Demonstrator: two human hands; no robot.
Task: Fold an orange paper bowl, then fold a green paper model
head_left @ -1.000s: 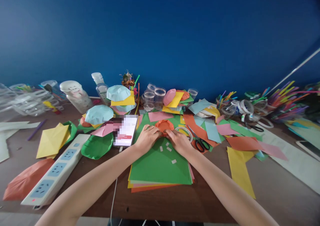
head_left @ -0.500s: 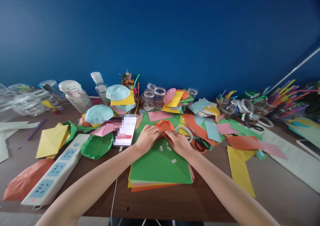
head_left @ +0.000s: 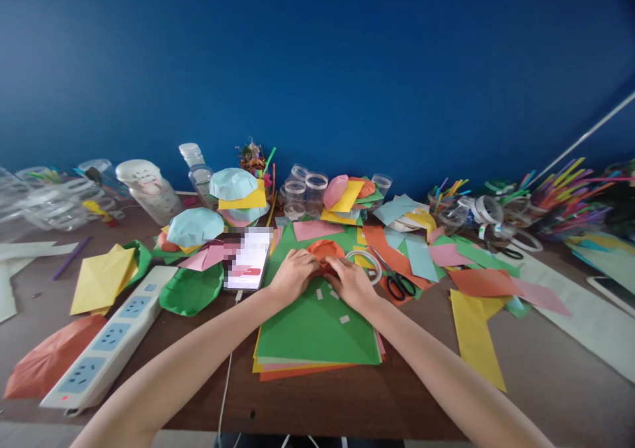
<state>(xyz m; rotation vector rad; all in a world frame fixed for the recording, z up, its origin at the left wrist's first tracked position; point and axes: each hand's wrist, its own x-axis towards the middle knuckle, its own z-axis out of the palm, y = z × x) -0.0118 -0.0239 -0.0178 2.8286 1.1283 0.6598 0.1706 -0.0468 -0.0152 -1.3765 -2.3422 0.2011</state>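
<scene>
A folded orange paper (head_left: 325,249) is pressed between the left hand (head_left: 294,276) and right hand (head_left: 351,284), fingers curled around it, at the far edge of a green paper stack (head_left: 317,332). Over-squeezing could crush its folds. A tape roll (head_left: 364,265) lies by that edge. The hands are set slightly closer than a moment earlier.

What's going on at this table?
One person is working bare-handed: the left hand and right hand hold a piece of folded orange paper between them, resting on a stack of coloured paper with a green sheet on top. A roll of tape and black-handled scissors lie to the right, a smartphone to the left.
</scene>
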